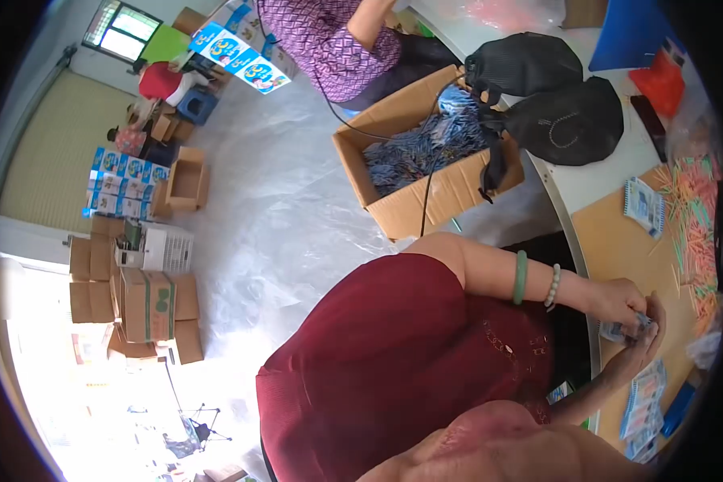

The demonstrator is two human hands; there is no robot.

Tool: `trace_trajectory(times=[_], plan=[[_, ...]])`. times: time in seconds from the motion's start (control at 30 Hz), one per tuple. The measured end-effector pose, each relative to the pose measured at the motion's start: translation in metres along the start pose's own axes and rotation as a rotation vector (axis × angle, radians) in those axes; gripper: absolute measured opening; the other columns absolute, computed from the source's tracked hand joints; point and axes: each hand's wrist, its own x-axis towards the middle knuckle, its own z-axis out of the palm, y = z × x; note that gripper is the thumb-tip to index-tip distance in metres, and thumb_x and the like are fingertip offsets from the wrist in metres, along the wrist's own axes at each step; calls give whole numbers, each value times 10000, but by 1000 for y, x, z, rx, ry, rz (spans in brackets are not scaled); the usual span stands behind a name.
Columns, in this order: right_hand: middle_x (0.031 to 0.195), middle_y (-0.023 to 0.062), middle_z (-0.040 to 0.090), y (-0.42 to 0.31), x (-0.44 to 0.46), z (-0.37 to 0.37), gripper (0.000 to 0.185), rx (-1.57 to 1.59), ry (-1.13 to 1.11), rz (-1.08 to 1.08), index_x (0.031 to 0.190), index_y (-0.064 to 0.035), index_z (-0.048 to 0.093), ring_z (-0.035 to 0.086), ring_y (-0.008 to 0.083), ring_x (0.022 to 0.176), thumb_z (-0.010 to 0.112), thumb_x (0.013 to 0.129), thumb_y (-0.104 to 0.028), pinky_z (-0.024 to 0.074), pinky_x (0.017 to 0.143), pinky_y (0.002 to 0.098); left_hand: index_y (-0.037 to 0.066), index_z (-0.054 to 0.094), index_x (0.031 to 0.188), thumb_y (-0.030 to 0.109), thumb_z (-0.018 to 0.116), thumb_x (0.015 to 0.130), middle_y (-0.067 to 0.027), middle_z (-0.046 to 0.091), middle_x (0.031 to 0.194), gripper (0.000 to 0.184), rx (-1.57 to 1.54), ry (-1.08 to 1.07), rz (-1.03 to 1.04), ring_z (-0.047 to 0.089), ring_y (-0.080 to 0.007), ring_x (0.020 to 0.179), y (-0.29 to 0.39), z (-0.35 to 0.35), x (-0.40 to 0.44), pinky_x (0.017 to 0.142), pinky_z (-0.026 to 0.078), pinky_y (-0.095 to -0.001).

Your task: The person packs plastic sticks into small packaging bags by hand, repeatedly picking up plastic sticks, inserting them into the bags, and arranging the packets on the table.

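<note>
My left hand [616,302], at the end of the arm with a green bangle and a bead bracelet, is closed with its fingertips on a small printed plastic packet [616,331]. My right hand [649,341] curls round the same packet from the other side, partly covering it. Both hands are over the tan table top, close to its edge. Nearer my right forearm lie several similar blue-and-white packets [643,406]. Another packet [644,207] lies farther along the table, beside a pile of thin pink, green and orange sticks [696,229].
Two black bags [566,120] sit on the table. A cardboard box [402,210] of bluish strips stands beside it. A person in a purple patterned top [329,44] works nearby; others sit farther back. Cartons [149,305] are stacked by the wall. A blue object [681,408] lies near the packets.
</note>
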Motion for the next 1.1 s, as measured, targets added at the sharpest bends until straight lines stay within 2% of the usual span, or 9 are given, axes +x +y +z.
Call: trace_trajectory(times=[0.2,0.23,0.27,0.33,0.4,0.53,0.8,0.9,1.1], plan=[[1317,139,479,-7,-3,8,426,33,-29,34,1305,9,460,455,254,1210,459,935,-203,402,973,343,33,610,822,115,560,831,-85,606,818,97,-112,-22,239,595,-170,762,-19,0,9,661,474,-320],[1326,139,471,-7,-8,-7,430,20,32,70,1311,12,453,451,257,1216,474,931,-186,400,980,345,55,608,813,130,584,810,-87,583,843,79,508,102,720,567,-217,808,-19,-5,17,722,463,-344],[1286,129,507,-14,-6,-9,437,-232,38,103,1305,11,454,492,224,1172,519,914,-173,410,972,323,74,607,830,150,604,785,-83,567,836,88,705,170,802,545,-256,814,-15,-10,20,736,458,-368],[998,58,641,-7,-5,-11,273,-85,45,212,1098,4,617,591,156,903,605,861,-132,458,820,272,48,627,959,144,574,864,-63,602,902,145,370,21,518,577,-191,900,-16,-14,23,782,471,-334],[971,59,647,4,-5,-18,193,92,47,121,1009,0,642,590,133,925,602,855,-109,456,833,260,13,615,1085,159,508,939,-52,631,1024,233,-227,-59,60,573,-124,955,-6,-11,19,847,464,-277],[834,10,619,18,-8,-29,120,-270,179,72,939,-21,630,571,97,795,612,846,-94,444,728,235,11,599,1141,132,561,914,-23,636,984,259,-293,-8,-55,573,-74,831,-7,-14,37,772,477,-229],[850,-7,633,21,-15,-18,52,137,208,124,879,-27,618,567,64,823,619,848,-69,458,747,226,5,630,1066,81,596,880,-11,628,918,204,49,-135,-152,541,-56,806,-11,-13,44,715,434,-205],[894,3,652,25,-18,-20,83,442,230,102,922,-28,631,574,62,861,619,854,-75,472,779,232,-8,649,1002,92,607,878,0,626,887,165,-32,-18,54,534,-55,770,-8,-2,45,694,422,-212],[914,13,654,31,-22,-23,157,533,131,188,1002,-20,632,588,72,842,627,853,-69,478,792,237,-19,656,972,100,622,872,2,617,921,159,-254,-70,-71,532,-62,830,-2,18,51,735,422,-222]])
